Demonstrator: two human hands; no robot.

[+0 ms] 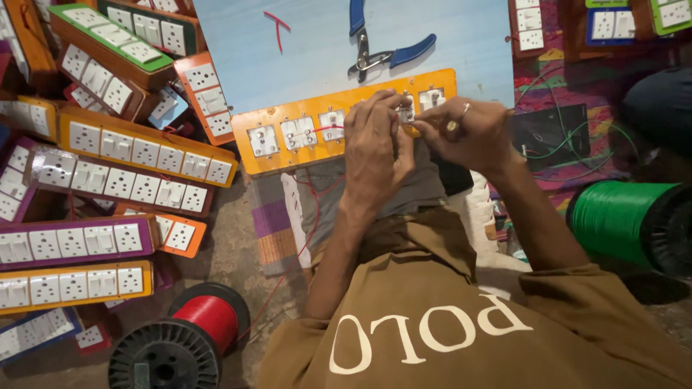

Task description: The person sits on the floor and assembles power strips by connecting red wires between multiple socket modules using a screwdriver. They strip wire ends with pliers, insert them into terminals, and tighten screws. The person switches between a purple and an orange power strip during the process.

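Observation:
An orange switchboard panel [288,140] lies across my lap, its back up, with several white socket and switch modules set in it and a thin red wire [326,129] running over them. My left hand [375,148] rests on the panel's near edge with fingers curled at one module. My right hand [468,133], a ring on one finger, pinches at the same module [408,112] from the right. Whether either hand holds a small tool is hidden by the fingers.
Blue-handled pliers [382,50] lie on a light blue board [310,50] behind the panel. Several finished switchboards [137,148] are stacked at left. A red wire spool [209,317] sits near left, a green spool [620,220] at right.

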